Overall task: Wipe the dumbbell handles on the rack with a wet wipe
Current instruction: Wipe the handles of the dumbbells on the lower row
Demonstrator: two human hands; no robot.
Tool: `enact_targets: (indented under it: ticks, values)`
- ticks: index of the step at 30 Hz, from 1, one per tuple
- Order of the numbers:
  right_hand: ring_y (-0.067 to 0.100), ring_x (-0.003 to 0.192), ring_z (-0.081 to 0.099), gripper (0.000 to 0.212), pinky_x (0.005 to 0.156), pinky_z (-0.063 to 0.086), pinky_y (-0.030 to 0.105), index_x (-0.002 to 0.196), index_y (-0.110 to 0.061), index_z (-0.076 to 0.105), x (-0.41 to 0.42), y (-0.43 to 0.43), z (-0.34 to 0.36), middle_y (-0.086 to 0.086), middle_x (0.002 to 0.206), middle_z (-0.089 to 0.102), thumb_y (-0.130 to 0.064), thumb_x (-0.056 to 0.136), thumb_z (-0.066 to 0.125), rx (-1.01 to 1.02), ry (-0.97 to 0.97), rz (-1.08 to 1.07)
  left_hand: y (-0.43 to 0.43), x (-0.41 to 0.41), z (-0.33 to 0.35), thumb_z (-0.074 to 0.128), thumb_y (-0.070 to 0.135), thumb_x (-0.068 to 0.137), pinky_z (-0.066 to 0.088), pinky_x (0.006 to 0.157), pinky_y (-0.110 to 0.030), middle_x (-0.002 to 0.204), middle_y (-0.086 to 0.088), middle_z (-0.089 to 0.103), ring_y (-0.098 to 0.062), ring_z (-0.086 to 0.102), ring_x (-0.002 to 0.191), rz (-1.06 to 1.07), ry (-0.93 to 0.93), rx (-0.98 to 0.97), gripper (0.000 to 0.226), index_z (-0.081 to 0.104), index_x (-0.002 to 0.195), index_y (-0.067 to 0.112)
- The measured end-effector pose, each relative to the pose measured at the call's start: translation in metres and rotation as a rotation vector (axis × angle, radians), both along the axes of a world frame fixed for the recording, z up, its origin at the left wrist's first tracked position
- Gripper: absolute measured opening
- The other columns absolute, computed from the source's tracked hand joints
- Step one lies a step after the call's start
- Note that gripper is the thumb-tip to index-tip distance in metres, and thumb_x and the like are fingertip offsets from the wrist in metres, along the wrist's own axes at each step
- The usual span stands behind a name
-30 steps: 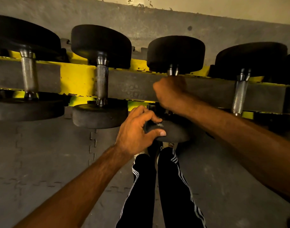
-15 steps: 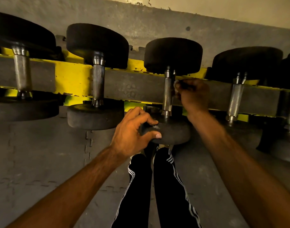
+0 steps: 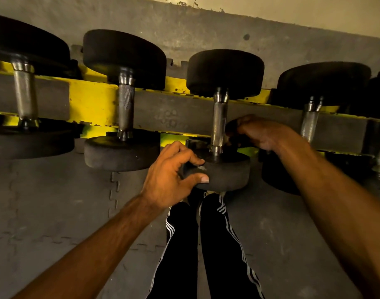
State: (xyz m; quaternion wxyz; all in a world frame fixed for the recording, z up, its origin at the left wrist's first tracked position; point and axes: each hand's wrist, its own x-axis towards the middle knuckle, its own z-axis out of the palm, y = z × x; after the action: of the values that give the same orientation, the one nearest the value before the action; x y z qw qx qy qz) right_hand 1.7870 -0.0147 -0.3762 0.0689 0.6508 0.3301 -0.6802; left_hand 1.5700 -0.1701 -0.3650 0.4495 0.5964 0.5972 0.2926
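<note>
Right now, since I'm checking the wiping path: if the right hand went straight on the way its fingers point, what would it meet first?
The knurled handle of the third dumbbell, just left of the right hand; depth looks matched, though dim.

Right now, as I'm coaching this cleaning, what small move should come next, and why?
Probably wrap the right hand round the handle and slide up: its fingers sit beside the handle's lower part, the upper knurling is bare, and the left hand grips the near head.
</note>
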Motion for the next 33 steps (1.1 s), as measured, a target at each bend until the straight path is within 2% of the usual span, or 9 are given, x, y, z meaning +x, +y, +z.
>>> enact_targets:
  ticks: [4, 8, 12, 15, 18, 24, 28, 31, 33]
  values:
    - [0.014, 0.085, 0.069, 0.017, 0.073, 0.056, 0.025, 0.101, -0.016, 0.064, -0.021, 0.006, -0.002, 0.002, 0.091, 0.071, -0.004, 0.096, 0.053, 0.045, 0.128, -0.557, -0.001, 0.001, 0.0, 0.08, 0.05, 0.075, 0.052, 0.08, -0.046, 0.099, 0.004, 0.059, -0.024, 0.06, 0.101, 0.005, 0.002, 0.002, 0.038, 0.073, 0.098, 0.022]
    - [0.016, 0.09, 0.069, 0.015, 0.084, 0.054, 0.03, 0.095, -0.019, 0.069, -0.007, -0.019, 0.005, 0.0, 0.09, 0.075, -0.006, 0.092, 0.062, 0.022, 0.091, -0.399, 0.0, 0.0, 0.001, 0.081, 0.049, 0.075, 0.052, 0.079, -0.046, 0.099, 0.004, 0.06, -0.024, 0.06, 0.1, 0.001, 0.009, 0.006, 0.037, 0.073, 0.098, 0.02]
    - [0.013, 0.09, 0.07, 0.013, 0.079, 0.054, 0.028, 0.085, -0.021, 0.07, 0.004, -0.03, 0.02, -0.006, 0.083, 0.076, -0.01, 0.081, 0.076, 0.105, 0.006, -0.137, -0.002, 0.0, -0.002, 0.082, 0.048, 0.077, 0.052, 0.079, -0.047, 0.099, 0.002, 0.06, -0.025, 0.06, 0.1, 0.005, 0.006, 0.028, 0.037, 0.073, 0.098, 0.02]
    - [0.016, 0.097, 0.068, 0.018, 0.086, 0.054, 0.031, 0.085, -0.024, 0.066, -0.012, -0.018, 0.019, -0.005, 0.089, 0.072, -0.008, 0.083, 0.074, 0.279, 0.024, -0.339, -0.003, 0.001, -0.002, 0.08, 0.05, 0.077, 0.052, 0.079, -0.047, 0.1, 0.002, 0.06, -0.026, 0.06, 0.1, 0.014, 0.005, 0.028, 0.037, 0.073, 0.098, 0.021]
    - [0.016, 0.096, 0.068, 0.017, 0.081, 0.056, 0.026, 0.088, -0.022, 0.066, -0.024, -0.012, 0.016, -0.006, 0.09, 0.07, -0.005, 0.086, 0.071, 0.382, 0.067, -0.523, -0.004, 0.002, -0.001, 0.079, 0.053, 0.078, 0.052, 0.08, -0.046, 0.101, 0.003, 0.06, -0.024, 0.061, 0.101, 0.021, 0.01, 0.024, 0.038, 0.073, 0.098, 0.022]
    - [0.007, 0.091, 0.065, 0.02, 0.087, 0.052, 0.029, 0.077, -0.029, 0.067, -0.009, -0.042, 0.033, -0.011, 0.089, 0.069, -0.016, 0.078, 0.082, 0.505, -0.078, 0.113, -0.007, 0.004, -0.002, 0.079, 0.05, 0.08, 0.051, 0.081, -0.045, 0.102, 0.001, 0.06, -0.024, 0.06, 0.102, 0.039, 0.023, 0.043, 0.039, 0.074, 0.1, 0.017]
    - [-0.003, 0.084, 0.061, 0.01, 0.079, 0.049, 0.01, 0.095, -0.023, 0.073, -0.026, -0.031, 0.025, -0.011, 0.094, 0.067, -0.023, 0.085, 0.076, 0.944, -0.134, 0.135, -0.008, 0.004, -0.004, 0.079, 0.049, 0.08, 0.052, 0.083, -0.044, 0.102, 0.001, 0.06, -0.023, 0.06, 0.103, 0.048, 0.011, 0.069, 0.038, 0.074, 0.101, 0.017]
    - [0.01, 0.094, 0.064, 0.014, 0.084, 0.053, 0.024, 0.103, -0.018, 0.075, -0.034, -0.029, 0.017, -0.002, 0.104, 0.07, -0.024, 0.091, 0.07, 1.133, -0.207, 0.303, -0.011, 0.007, -0.004, 0.08, 0.046, 0.079, 0.052, 0.084, -0.045, 0.102, 0.0, 0.061, -0.025, 0.061, 0.104, 0.087, -0.013, 0.052, 0.037, 0.074, 0.1, 0.016]
    - [0.016, 0.099, 0.066, 0.013, 0.086, 0.053, 0.034, 0.102, -0.02, 0.075, -0.029, -0.034, 0.021, -0.002, 0.109, 0.071, -0.022, 0.091, 0.068, 1.152, -0.146, 0.593, -0.013, 0.01, -0.004, 0.081, 0.045, 0.079, 0.051, 0.084, -0.046, 0.102, 0.0, 0.06, -0.026, 0.061, 0.104, 0.116, -0.028, 0.062, 0.035, 0.074, 0.1, 0.018]
